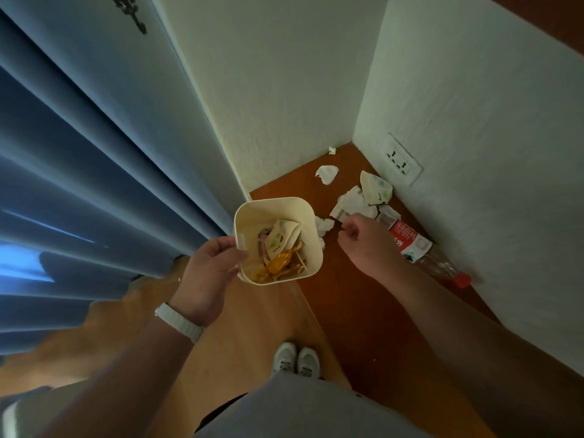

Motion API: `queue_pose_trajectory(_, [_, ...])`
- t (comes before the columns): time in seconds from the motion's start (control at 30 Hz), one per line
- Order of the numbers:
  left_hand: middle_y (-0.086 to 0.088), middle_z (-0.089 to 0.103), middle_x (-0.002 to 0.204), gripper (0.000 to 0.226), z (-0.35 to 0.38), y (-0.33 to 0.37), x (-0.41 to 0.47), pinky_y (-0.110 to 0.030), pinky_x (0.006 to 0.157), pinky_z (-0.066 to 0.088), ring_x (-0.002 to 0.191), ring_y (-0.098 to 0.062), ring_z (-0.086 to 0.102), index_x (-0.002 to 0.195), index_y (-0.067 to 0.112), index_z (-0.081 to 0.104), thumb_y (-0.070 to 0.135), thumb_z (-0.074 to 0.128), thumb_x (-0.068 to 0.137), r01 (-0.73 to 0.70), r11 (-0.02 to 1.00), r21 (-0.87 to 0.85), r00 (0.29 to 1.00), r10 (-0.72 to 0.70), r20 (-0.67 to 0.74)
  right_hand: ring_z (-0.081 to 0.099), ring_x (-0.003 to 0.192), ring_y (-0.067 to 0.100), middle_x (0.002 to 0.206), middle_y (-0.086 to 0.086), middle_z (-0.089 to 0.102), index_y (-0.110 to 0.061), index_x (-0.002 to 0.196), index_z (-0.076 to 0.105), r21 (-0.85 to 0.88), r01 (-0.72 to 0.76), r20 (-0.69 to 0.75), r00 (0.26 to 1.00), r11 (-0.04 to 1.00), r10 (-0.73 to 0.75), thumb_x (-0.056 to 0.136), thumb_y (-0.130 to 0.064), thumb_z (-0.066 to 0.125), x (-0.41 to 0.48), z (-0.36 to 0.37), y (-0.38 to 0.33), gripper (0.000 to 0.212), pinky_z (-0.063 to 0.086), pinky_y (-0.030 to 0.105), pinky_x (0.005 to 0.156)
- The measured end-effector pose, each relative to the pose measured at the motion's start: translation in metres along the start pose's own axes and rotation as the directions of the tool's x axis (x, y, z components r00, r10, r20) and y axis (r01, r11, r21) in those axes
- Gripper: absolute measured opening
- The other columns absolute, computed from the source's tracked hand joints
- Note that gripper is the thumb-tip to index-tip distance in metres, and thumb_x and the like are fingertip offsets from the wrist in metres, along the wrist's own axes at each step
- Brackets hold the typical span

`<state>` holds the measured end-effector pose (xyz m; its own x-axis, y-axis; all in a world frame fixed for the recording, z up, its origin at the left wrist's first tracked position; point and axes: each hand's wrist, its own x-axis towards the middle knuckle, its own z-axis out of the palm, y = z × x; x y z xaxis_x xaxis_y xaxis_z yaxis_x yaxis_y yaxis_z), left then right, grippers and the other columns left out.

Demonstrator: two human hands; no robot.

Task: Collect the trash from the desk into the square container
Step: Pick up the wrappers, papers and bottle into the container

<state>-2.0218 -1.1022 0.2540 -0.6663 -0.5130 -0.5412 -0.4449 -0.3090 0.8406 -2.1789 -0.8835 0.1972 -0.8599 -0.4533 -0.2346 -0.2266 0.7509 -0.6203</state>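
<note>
My left hand (211, 266) grips the near-left rim of a cream square container (311, 245), held at the desk's left edge. Inside lie a patterned wrapper, orange wrappers and a stick. My right hand (363, 237) hovers over the brown desk (357, 298) with fingers curled; whether it pinches anything I cannot tell. Crumpled white tissues (354, 203) lie just beyond it, another tissue (325, 224) beside the container. A patterned paper packet (376, 188) leans at the wall corner. A clear plastic bottle (417, 245) with red label and red cap lies along the right wall.
More white scraps (327, 173) and a small bit (331, 150) lie toward the far corner. A wall socket (399, 159) sits low on the right wall. Blue curtains (79, 184) hang at left. Wooden floor and my white shoes (297, 358) are below.
</note>
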Motion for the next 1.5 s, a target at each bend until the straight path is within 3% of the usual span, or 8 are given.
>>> queue_pose_trajectory(0.13, [-0.005, 0.076, 0.084, 0.015, -0.002, 0.003, 0.002, -0.033, 0.076, 0.058, 0.080, -0.021, 0.072, 0.099, 0.007, 0.066, -0.001, 0.058, 0.089, -0.016, 1.000, -0.012, 1.000, 0.015, -0.020, 0.054, 0.097, 0.011, 0.123, 0.001, 0.058, -0.018, 0.131, 0.052, -0.163, -0.027, 0.108, 0.993, 0.986, 0.045, 0.095, -0.030, 0.057, 0.015, 0.025, 0.036, 0.038, 0.041, 0.024, 0.073])
queue_pose_trajectory(0.27, [-0.006, 0.076, 0.086, 0.016, -0.007, 0.002, 0.003, -0.034, 0.078, 0.055, 0.082, -0.020, 0.071, 0.101, 0.005, 0.066, -0.001, 0.057, 0.090, -0.016, 0.999, -0.034, 0.999, 0.014, -0.037, 0.046, 0.127, 0.022, 0.143, 0.005, 0.043, -0.020, 0.143, 0.040, -0.306, 0.096, 0.191, 0.981, 0.947, -0.038, 0.092, -0.032, 0.060, 0.030, 0.053, 0.052, 0.056, 0.047, 0.035, 0.093])
queue_pose_trajectory(0.4, [0.003, 0.069, 0.065, 0.016, -0.010, -0.002, 0.000, -0.023, 0.061, 0.051, 0.056, -0.006, 0.064, 0.104, 0.000, 0.062, -0.004, 0.053, 0.090, -0.003, 0.998, -0.058, 0.999, 0.001, -0.034, 0.034, 0.136, 0.029, 0.151, 0.008, 0.030, -0.022, 0.145, 0.032, -0.414, 0.244, 0.242, 0.958, 0.877, -0.153, 0.089, -0.036, 0.060, 0.051, 0.075, 0.047, 0.063, 0.045, 0.044, 0.100])
queue_pose_trajectory(0.5, [-0.001, 0.071, 0.071, 0.020, -0.013, -0.003, -0.003, -0.030, 0.069, 0.052, 0.063, -0.011, 0.068, 0.107, -0.001, 0.063, -0.004, 0.055, 0.089, -0.010, 0.998, -0.057, 0.999, 0.008, -0.045, 0.032, 0.136, 0.031, 0.154, 0.008, 0.024, -0.024, 0.146, 0.027, -0.466, 0.270, 0.249, 0.954, 0.843, -0.168, 0.090, -0.036, 0.060, 0.064, 0.085, 0.041, 0.066, 0.043, 0.043, 0.100])
queue_pose_trajectory(0.83, [-0.006, 0.075, 0.083, 0.017, -0.015, -0.009, -0.015, -0.028, 0.068, 0.056, 0.076, -0.018, 0.072, 0.104, 0.002, 0.065, -0.002, 0.057, 0.089, 0.002, 0.999, -0.050, 0.996, -0.007, -0.091, 0.049, 0.107, 0.025, 0.125, 0.008, 0.044, -0.019, 0.126, 0.053, -0.491, 0.255, 0.252, 0.957, 0.833, -0.144, 0.093, -0.022, 0.056, 0.066, 0.087, 0.032, 0.033, 0.045, 0.037, 0.078])
queue_pose_trajectory(1.03, [-0.007, 0.075, 0.083, 0.015, -0.009, -0.009, -0.020, -0.033, 0.072, 0.056, 0.077, -0.019, 0.072, 0.101, 0.003, 0.065, -0.002, 0.057, 0.090, 0.000, 0.999, -0.033, 0.997, -0.002, -0.072, 0.050, 0.104, 0.023, 0.122, 0.007, 0.046, -0.020, 0.127, 0.055, -0.468, 0.232, 0.232, 0.963, 0.853, -0.135, 0.094, -0.022, 0.054, 0.043, 0.076, 0.047, 0.033, 0.046, 0.035, 0.077])
queue_pose_trajectory(1.2, [-0.010, 0.074, 0.087, 0.014, -0.001, -0.008, -0.021, -0.039, 0.083, 0.056, 0.082, -0.024, 0.070, 0.099, 0.005, 0.066, -0.002, 0.056, 0.090, 0.004, 1.000, -0.031, 0.999, -0.005, -0.044, 0.051, 0.107, 0.021, 0.123, 0.007, 0.051, -0.020, 0.129, 0.056, -0.440, 0.179, 0.139, 0.982, 0.880, -0.130, 0.096, -0.027, 0.052, 0.021, 0.056, 0.059, 0.035, 0.050, 0.034, 0.081])
queue_pose_trajectory(1.5, [-0.023, 0.071, 0.102, 0.016, 0.007, -0.005, -0.016, -0.047, 0.089, 0.055, 0.091, -0.033, 0.068, 0.104, 0.003, 0.066, 0.000, 0.060, 0.089, 0.014, 1.000, 0.025, 1.000, -0.014, 0.023, 0.057, 0.082, 0.013, 0.089, -0.005, 0.058, -0.019, 0.106, 0.062, -0.259, 0.080, -0.072, 0.992, 0.962, -0.101, 0.097, -0.026, 0.053, -0.016, 0.010, 0.037, 0.014, 0.039, 0.025, 0.064])
